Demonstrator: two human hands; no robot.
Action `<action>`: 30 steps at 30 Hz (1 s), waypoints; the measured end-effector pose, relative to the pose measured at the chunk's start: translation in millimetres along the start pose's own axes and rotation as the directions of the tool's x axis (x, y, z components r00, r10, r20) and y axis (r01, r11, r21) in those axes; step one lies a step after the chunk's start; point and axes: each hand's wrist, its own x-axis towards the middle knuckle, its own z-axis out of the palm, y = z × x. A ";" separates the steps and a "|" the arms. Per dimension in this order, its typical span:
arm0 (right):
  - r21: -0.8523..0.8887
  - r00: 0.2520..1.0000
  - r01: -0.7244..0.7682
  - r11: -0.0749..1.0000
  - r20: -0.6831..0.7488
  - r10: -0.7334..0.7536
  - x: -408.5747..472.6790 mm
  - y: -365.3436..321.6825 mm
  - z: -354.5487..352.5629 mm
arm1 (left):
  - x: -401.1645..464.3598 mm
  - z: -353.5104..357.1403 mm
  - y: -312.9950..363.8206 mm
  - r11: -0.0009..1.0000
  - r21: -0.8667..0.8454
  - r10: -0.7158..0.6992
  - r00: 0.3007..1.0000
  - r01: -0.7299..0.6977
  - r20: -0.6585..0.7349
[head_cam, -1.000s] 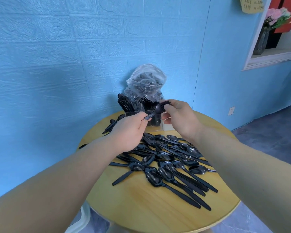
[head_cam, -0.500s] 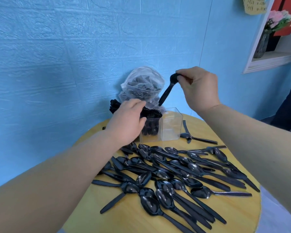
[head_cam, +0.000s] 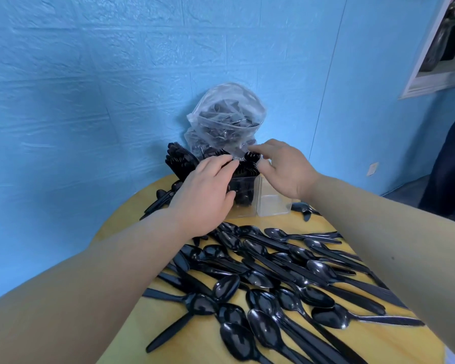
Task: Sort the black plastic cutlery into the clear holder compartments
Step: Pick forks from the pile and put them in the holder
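Both hands reach over the clear holder (head_cam: 248, 203) at the back of the round bench (head_cam: 378, 342). The left hand (head_cam: 204, 198) rests on its left side, fingers relaxed and holding nothing; the right hand (head_cam: 286, 169) hovers with fingers spread over the upright forks (head_cam: 250, 160) — the rightmost compartment looks unfilled. Many black spoons (head_cam: 273, 285) lie loose on the bench, and a clear bag (head_cam: 226, 119) of cutlery stands behind the holder.

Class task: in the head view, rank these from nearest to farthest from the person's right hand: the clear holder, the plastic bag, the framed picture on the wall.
1. Clear holder: directly under the right hand.
2. Plastic bag: just behind the hand, against the wall.
3. Framed picture: far off at upper right.
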 end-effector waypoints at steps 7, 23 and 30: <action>-0.069 0.965 -0.038 0.997 0.257 0.055 -7.2 -3.6 4.2 | -2.4 4.2 -0.8 1.000 0.018 0.016 1.000 -0.016 -0.010; 0.089 0.979 0.157 0.983 -0.148 -0.143 -53.4 -56.7 17.4 | -108.5 -13.3 -48.2 0.951 -0.053 -0.306 0.952 0.305 -0.022; -0.021 0.976 0.201 0.979 0.091 -0.198 -56.3 -84.3 70.8 | -156.0 4.2 -80.0 0.853 0.000 -0.518 0.846 0.522 0.128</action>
